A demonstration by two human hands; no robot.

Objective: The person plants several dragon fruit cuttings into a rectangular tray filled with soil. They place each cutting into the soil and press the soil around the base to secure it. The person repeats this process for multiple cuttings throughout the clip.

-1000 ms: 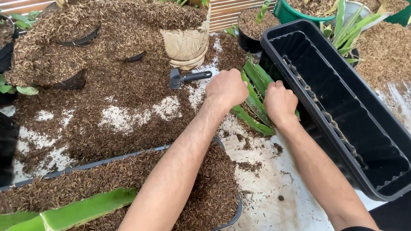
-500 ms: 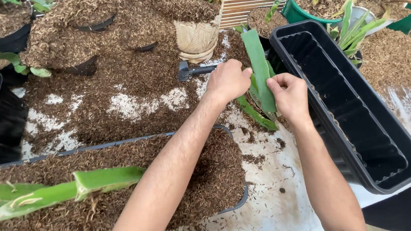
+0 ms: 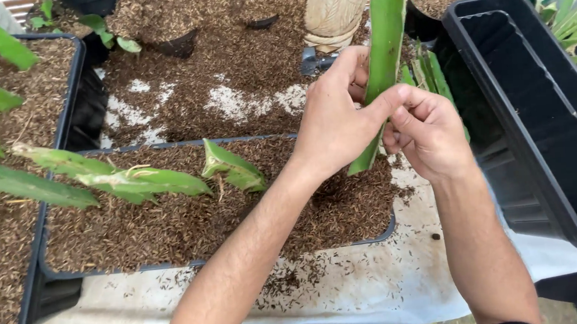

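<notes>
Here, both hands' fingers [image 3: 392,102] around an upright green leaf [image 3: 385,36], beside the black planter rim [image 3: 480,77].

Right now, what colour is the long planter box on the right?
Black, empty inside; the planter box shows best in the head view.

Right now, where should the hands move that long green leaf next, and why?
Probably lower its bottom end toward the brown mix in the filled tray just beneath. Both the left hand and right hand hold the leaf cutting upright in the air, its base just above that tray, where other cuttings already lie.
</notes>
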